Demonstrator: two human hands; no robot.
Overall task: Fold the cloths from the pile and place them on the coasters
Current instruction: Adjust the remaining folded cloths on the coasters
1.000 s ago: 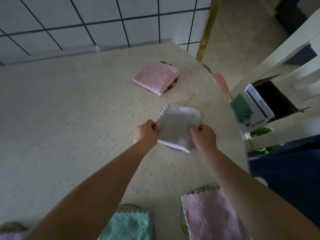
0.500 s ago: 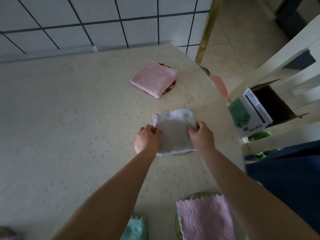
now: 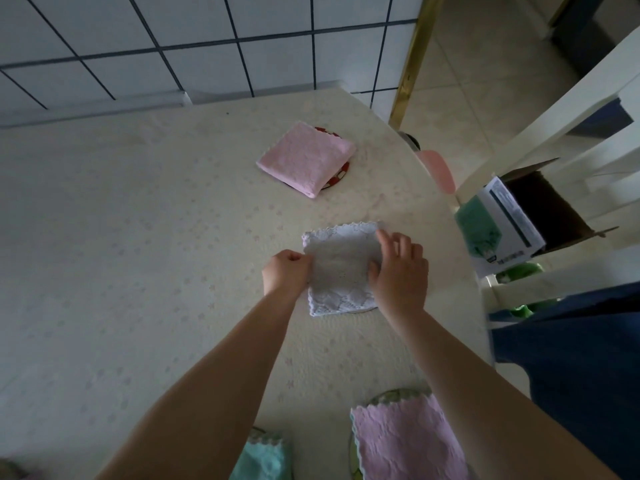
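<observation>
I see a folded white cloth (image 3: 341,268) lying flat near the middle of the tabletop (image 3: 121,254), a soft, nubby square with scalloped edging along its far and near sides. My left hand (image 3: 285,271) sits at its left edge with the fingers curled in, pinching the fabric there. My right hand (image 3: 398,268) lies on the right side of the cloth, fingers loosely spread and fairly straight, the thumb resting on the fabric, pressing rather than gripping. I cannot tell whether a coaster lies under this cloth.

Farther off, a folded pink cloth (image 3: 306,157), plump and pillow-like with a terry texture, rests on a round red coaster (image 3: 337,176) whose rim peeks out at its right side. At the near edge, a pink cloth (image 3: 405,441) with a zigzag hem and quilted surface covers a round greenish coaster (image 3: 384,398), only its rim showing. Just left of it lies a mint-green cloth (image 3: 261,460), cut off by the frame.

The tabletop has a cream covering with a faint floral print. To the right stand a white chair (image 3: 554,133) and a printed cardboard box (image 3: 502,223); a tiled wall (image 3: 207,39) runs along the far side
</observation>
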